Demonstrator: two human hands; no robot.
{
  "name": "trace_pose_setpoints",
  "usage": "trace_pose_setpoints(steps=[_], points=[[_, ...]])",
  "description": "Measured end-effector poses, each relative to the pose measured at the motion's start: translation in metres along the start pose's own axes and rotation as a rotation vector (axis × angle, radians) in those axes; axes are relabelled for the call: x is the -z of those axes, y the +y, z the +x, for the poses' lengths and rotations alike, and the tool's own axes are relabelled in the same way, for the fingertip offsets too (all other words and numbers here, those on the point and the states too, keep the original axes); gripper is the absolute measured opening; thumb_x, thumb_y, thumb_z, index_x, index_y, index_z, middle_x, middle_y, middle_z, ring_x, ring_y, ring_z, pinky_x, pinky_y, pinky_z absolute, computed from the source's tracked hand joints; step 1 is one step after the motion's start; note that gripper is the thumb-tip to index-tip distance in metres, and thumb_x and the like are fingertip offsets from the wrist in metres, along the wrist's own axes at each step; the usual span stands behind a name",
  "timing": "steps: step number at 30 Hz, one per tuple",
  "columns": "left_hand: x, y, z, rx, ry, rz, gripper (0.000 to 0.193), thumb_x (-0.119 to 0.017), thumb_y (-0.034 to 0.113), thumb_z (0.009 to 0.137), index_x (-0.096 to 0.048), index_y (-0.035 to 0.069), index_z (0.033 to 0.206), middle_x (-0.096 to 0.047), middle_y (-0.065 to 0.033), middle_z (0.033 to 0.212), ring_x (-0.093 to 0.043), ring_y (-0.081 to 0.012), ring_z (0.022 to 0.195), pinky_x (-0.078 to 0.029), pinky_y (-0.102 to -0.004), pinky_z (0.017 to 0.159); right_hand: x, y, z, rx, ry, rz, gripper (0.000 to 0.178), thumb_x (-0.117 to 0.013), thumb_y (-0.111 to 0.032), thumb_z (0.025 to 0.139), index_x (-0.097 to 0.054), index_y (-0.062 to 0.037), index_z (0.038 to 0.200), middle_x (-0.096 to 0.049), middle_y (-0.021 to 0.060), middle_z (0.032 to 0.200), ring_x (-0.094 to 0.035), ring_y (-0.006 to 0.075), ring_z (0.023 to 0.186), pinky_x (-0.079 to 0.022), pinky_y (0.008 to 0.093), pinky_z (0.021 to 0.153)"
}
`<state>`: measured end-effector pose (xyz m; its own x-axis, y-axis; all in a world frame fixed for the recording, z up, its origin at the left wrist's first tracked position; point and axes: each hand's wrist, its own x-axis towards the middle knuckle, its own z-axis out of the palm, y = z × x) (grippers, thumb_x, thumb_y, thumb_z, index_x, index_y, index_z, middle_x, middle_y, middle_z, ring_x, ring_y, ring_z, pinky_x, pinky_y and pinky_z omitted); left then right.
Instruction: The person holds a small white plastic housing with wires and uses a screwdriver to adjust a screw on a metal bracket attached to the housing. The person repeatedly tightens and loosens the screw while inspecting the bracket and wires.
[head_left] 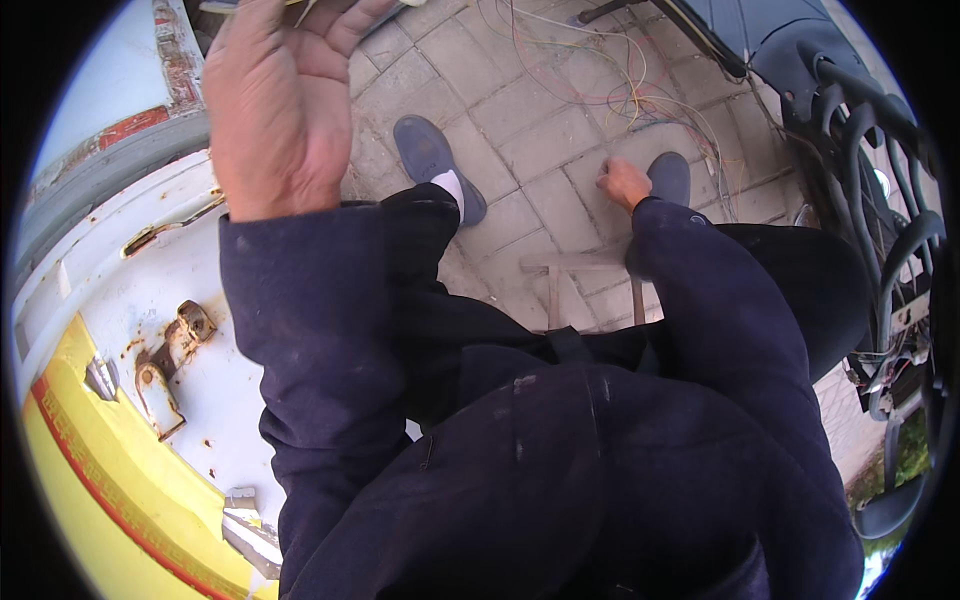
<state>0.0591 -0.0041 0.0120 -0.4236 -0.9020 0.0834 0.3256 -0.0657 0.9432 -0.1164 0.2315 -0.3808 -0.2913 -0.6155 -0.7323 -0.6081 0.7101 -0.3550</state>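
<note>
My left hand [290, 125] is raised at the upper left, its bare palm showing. Its fingers reach past the top edge, where narrow bits of something pale and yellowish show beside them; whether they grip it is hidden. Lower down at the right, my right hand [625, 184] is closed, close beside my right grey shoe [670, 178]. What it holds, if anything, is too small to make out. Between my legs, a tan bar with thin uprights [572, 262] stands above the paving, partly covered by my dark clothing.
Loose thin coloured wires [635, 95] lie tangled on the paving bricks [530, 140]. A white panel with rusty fittings [180, 345] and yellow sheeting [120, 480] runs along my left. Black bent tubes [860, 130] stand close on my right. My left shoe [428, 150] rests on the bricks.
</note>
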Motion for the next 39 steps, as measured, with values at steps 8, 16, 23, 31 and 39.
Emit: trace_pose_setpoints(steps=[8, 16, 23, 31, 39], points=[[0.007, -0.018, -0.004, -0.128, 0.094, 0.161, 0.032, -0.054, 0.019, 0.109, -0.057, -0.006, 0.13, -0.068, -0.0194, 0.128, -0.07, -0.0311, 0.115, -0.065, -0.0339, 0.092, -0.03, 0.001, 0.005, 0.095, 0.028, 0.012, 0.025, -0.064, -0.028, 0.086, -0.071, -0.0121, 0.104, -0.074, 0.0175, 0.1, -0.07, 0.0376, 0.099, -0.053, 0.048, 0.083], [0.003, -0.017, -0.003, -0.039, 0.199, 0.15, 0.037, -0.053, 0.023, 0.109, -0.056, -0.006, 0.132, -0.067, -0.0218, 0.127, -0.071, -0.0328, 0.113, -0.066, -0.0326, 0.088, -0.057, -0.055, 0.009, 0.542, 0.047, -0.198, 0.017, -0.066, -0.017, 0.087, -0.067, -0.0098, 0.102, -0.073, 0.0175, 0.096, -0.07, 0.0396, 0.094, -0.052, 0.0518, 0.076], [0.034, 0.005, 0.007, 0.248, 0.03, -0.301, 0.032, -0.053, 0.016, 0.109, -0.056, -0.004, 0.134, -0.064, -0.023, 0.136, -0.062, -0.0391, 0.13, -0.057, -0.0518, 0.105, -0.084, -0.065, 0.027, 0.779, 0.152, -0.302, 0.012, -0.064, -0.01, 0.083, -0.065, -0.0071, 0.094, -0.068, 0.0169, 0.088, -0.068, 0.04, 0.086, -0.053, 0.0508, 0.069], [0.047, 0.003, 0.003, 0.275, -0.029, -0.302, 0.031, -0.051, 0.019, 0.111, -0.06, -0.001, 0.133, -0.064, -0.02, 0.138, -0.059, -0.0353, 0.133, -0.056, -0.0504, 0.106, -0.095, -0.067, 0.036, 0.775, 0.16, -0.34, 0.008, -0.064, -0.009, 0.08, -0.067, -0.0082, 0.088, -0.068, 0.0142, 0.092, -0.068, 0.0359, 0.089, -0.054, 0.0482, 0.075], [0.038, 0.0, -0.007, 0.297, 0.044, -0.22, 0.033, -0.056, 0.021, 0.108, -0.061, 0.0, 0.133, -0.067, -0.0162, 0.133, -0.064, -0.029, 0.124, -0.06, -0.0438, 0.096, -0.098, -0.052, 0.045, 0.753, 0.139, -0.283, 0.012, -0.067, -0.011, 0.08, -0.067, -0.0086, 0.091, -0.068, 0.0142, 0.095, -0.067, 0.0374, 0.091, -0.053, 0.0501, 0.075]])
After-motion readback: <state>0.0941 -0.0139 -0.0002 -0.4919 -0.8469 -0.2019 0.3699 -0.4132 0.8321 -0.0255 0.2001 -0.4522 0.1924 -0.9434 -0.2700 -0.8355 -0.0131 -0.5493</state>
